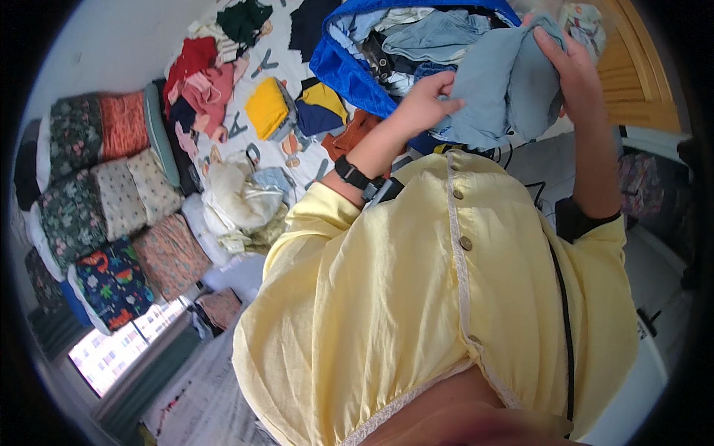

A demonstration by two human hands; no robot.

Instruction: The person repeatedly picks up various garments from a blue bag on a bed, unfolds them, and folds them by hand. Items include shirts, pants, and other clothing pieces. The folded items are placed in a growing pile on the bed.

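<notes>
A light grey-blue garment [485, 83], partly folded, hangs between my hands close to my waist. My right hand [574, 72] grips its upper right side, thumb on top. At its left edge, my left hand [427, 103] pinches the cloth between thumb and fingers. Behind the garment is a bright blue fabric bag [348, 83], its mouth wide. Inside it lie jumbled clothes, among them a pale denim piece [432, 39] and a dark strip with metal eyelets [382, 64]. The garment hides part of the bag.
Left of the bag, a patterned white sheet bears a folded yellow garment [268, 108], a navy-and-yellow one [322, 108], a rust-coloured one [351, 134] and red and pink clothes [206, 83]. Stacked floral bedding [72, 217] stands far left. A wooden panel [636, 67] edges the right.
</notes>
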